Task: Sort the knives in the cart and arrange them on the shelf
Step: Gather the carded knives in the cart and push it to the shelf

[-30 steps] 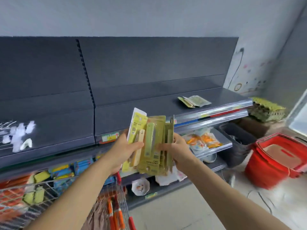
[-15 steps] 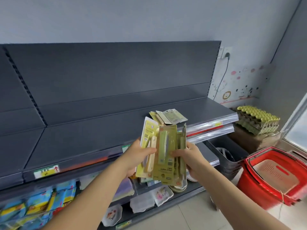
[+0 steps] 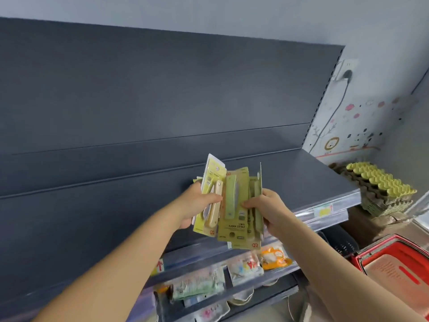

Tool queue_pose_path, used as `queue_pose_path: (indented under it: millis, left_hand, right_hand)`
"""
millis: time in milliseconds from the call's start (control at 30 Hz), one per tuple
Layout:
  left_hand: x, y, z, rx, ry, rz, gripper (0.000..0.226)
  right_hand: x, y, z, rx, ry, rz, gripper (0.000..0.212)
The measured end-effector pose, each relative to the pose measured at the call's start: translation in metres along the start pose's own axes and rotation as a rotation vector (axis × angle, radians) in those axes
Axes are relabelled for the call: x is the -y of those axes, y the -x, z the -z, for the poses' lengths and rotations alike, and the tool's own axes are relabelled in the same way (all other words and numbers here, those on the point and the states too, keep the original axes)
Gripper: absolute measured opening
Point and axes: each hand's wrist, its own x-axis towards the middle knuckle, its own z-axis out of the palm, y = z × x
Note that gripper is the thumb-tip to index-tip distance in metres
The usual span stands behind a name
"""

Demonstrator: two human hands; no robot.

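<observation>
The left hand (image 3: 197,203) grips one knife pack (image 3: 209,182), with the thumb across its front and the fingers curled behind. The pack is a yellow-green card holding a folding knife with a pale wooden handle. The right hand (image 3: 267,209) grips a stack of knife packs (image 3: 234,231), thumb pressed on the front card and fingers wrapped round the right edge. The front card of the stack carries a green-handled knife and reads "FRUIT KNIFE" upside down. The single pack overlaps the left edge of the stack. Both are held upright in the air in front of the grey shelf (image 3: 301,177), not resting on it. A yellow price label (image 3: 323,210) sits in the clear strip along the shelf's front edge. Below the shelf lie bagged goods (image 3: 246,268), among them an orange packet (image 3: 275,256). To the right, egg trays (image 3: 380,182) are stacked by the wall, and a red basket (image 3: 399,273) stands lower down. A plug (image 3: 347,74) sits in a wall socket above.
</observation>
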Motion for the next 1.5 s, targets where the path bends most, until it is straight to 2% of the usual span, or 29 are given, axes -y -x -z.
queue_pose_path:
  millis: [200,400,433,533,600,767,833,900,1033,1167,1333,1500]
  left_hand:
    - [-0.002,-0.079,0.023,-0.084,-0.025,0.075,0.024]
    - [0.029,-0.120,0.026,-0.336,-0.113,0.202,0.029]
    - [0.033,-0.122,0.027,-0.394,-0.143,0.226,0.030]
    - [0.039,-0.121,0.031,-0.534,-0.223,0.313,0.038]
    - [0.043,-0.119,0.035,-0.585,-0.309,0.354,0.044]
    - [0.049,-0.111,0.029,-0.587,-0.630,0.475,0.059]
    - [0.049,-0.104,0.020,-0.551,-0.657,0.496,0.058]
    - [0.049,-0.096,0.015,-0.560,-0.639,0.443,0.058]
    - [0.049,-0.066,0.015,-0.608,-0.689,0.325,0.052]
    - [0.055,-0.007,0.023,-0.662,-0.791,0.252,0.045]
    - [0.080,0.095,0.045,-0.794,-0.908,0.236,0.039]
    - [0.124,0.228,0.063,-0.983,-0.877,0.271,0.035]
  right_hand:
    - [0.019,-0.099,-0.017,0.009,0.112,-0.069,0.029]
    - [0.019,-0.154,-0.037,-0.075,0.483,-0.007,0.023]
    - [0.018,-0.160,-0.038,-0.068,0.536,0.013,0.031]
    - [0.014,-0.175,-0.034,0.005,0.631,0.035,0.073]
    - [0.014,-0.180,-0.030,0.048,0.678,0.059,0.083]
    - [0.014,-0.184,-0.017,0.130,0.768,0.172,0.066]
    - [0.014,-0.182,-0.014,0.188,0.822,0.217,0.060]
    - [0.013,-0.181,-0.014,0.228,0.874,0.264,0.053]
    - [0.012,-0.170,-0.022,0.265,0.970,0.374,0.049]
    - [0.017,-0.143,-0.045,0.259,1.073,0.620,0.045]
    - [0.018,-0.077,-0.114,0.432,0.953,0.757,0.043]
    - [0.001,0.023,-0.195,0.638,0.903,0.844,0.042]
